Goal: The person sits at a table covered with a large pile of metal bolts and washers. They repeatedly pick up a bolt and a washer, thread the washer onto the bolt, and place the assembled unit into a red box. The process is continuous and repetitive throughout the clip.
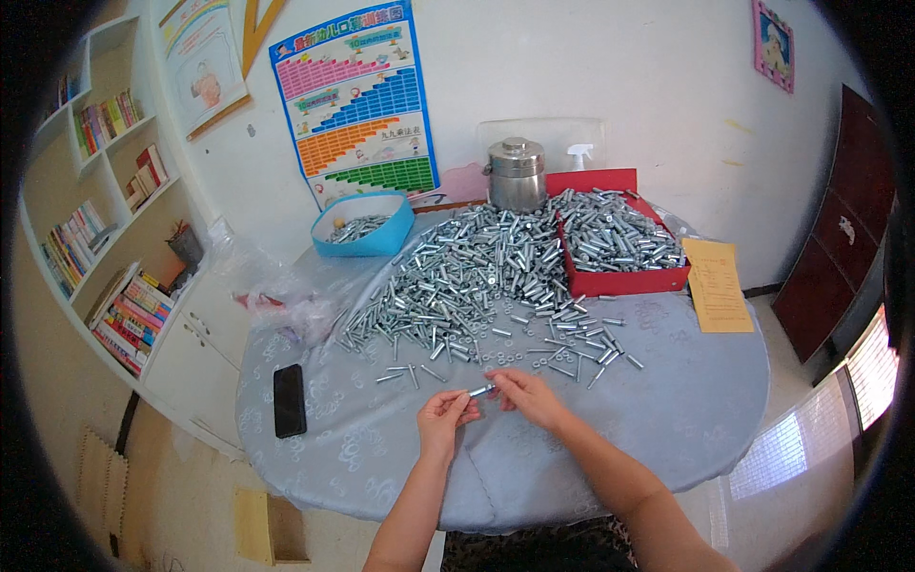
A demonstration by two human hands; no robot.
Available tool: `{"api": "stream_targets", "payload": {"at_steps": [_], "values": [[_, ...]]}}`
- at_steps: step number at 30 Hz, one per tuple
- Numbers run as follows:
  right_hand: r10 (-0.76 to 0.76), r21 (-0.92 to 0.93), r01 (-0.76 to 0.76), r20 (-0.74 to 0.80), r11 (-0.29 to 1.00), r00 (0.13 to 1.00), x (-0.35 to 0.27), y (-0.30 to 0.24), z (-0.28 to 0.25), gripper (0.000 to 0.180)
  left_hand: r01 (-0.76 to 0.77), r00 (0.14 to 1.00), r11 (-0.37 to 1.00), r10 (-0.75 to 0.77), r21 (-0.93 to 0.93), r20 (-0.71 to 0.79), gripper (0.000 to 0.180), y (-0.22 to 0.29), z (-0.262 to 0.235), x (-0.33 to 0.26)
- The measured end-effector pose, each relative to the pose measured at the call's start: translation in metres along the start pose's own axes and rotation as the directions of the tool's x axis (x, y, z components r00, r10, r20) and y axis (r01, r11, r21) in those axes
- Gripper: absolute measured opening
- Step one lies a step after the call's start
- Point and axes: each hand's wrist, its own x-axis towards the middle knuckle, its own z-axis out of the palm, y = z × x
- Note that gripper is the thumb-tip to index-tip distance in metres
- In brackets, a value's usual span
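Between my two hands, just above the near part of the table, is a silvery expansion bolt (480,391), lying almost level. My left hand (445,417) pinches its left end between thumb and fingers. At the other end, the fingertips of my right hand (524,397) are closed round the bolt's tip; whether a nut or washer is under them is hidden. Beyond my hands, small loose nuts (491,345) and several single bolts (434,373) lie scattered. Behind these rises a large heap of similar bolts (467,262).
A red box (624,283) full of bolts stands at the right back, a blue container (362,240) with more at the left back. Between them is a lidded metal pot (517,176). A black phone (289,400) lies left, a yellow paper (717,286) right, on the grey tablecloth (591,448).
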Motion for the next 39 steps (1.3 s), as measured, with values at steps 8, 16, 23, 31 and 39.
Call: {"api": "stream_targets", "payload": {"at_steps": [8, 16, 23, 31, 39], "values": [[-0.073, 0.161, 0.097, -0.148, 0.982, 0.986, 0.012, -0.012, -0.03, 0.024, -0.11, 0.993, 0.993, 0.108, 0.035, 0.045, 0.029, 0.009, 0.01, -0.006], [-0.492, -0.354, 0.342, -0.655, 0.871, 0.574, 0.072, -0.037, -0.171, 0.017, -0.055, 0.998, 0.998, 0.055, 0.03, -0.008, 0.028, 0.007, 0.006, 0.004], [-0.782, -0.839, 0.076, -0.465, 0.539, 0.414, 0.103, -0.067, -0.243, 0.018, -0.068, 0.997, 0.997, 0.069, 0.021, -0.03, 0.024, 0.012, 0.006, 0.008], [-0.816, -0.977, -0.195, -0.184, 0.089, 0.548, 0.099, -0.076, -0.247, 0.019, -0.031, 0.998, 0.999, 0.032, 0.03, -0.055, 0.022, 0.016, 0.008, 0.005], [-0.583, -0.856, 0.185, -0.155, 0.482, 0.798, 0.06, -0.041, -0.167, 0.012, -0.053, 0.997, 0.996, 0.057, 0.073, -0.055, 0.021, 0.016, 0.008, 0.005]]}}
